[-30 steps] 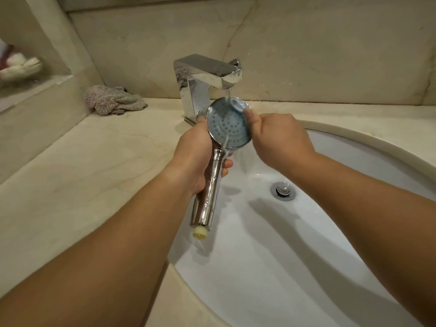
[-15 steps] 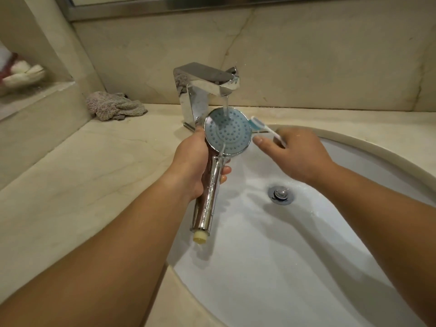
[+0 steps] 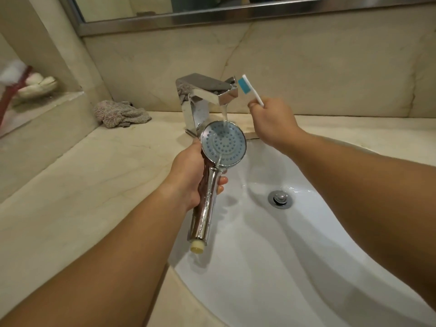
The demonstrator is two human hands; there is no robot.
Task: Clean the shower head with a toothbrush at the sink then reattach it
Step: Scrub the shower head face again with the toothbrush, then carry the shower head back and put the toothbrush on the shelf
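Now | left hand [image 3: 188, 175] clamped on shower head [image 3: 223, 143] under faucet [image 3: 207, 90], rinsing | right hand [image 3: 271, 121] pinching toothbrush [image 3: 250, 89] beside faucet, bristles off | reattaching not yet done

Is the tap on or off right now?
On. A stream of water falls from the faucet spout onto the shower head face and runs off its lower edge into the sink.

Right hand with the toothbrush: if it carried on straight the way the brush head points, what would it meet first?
The right hand points the toothbrush up and slightly left. Its head sits beside the faucet spout's end; it would probably pass that and reach the wall, though depth is unclear.
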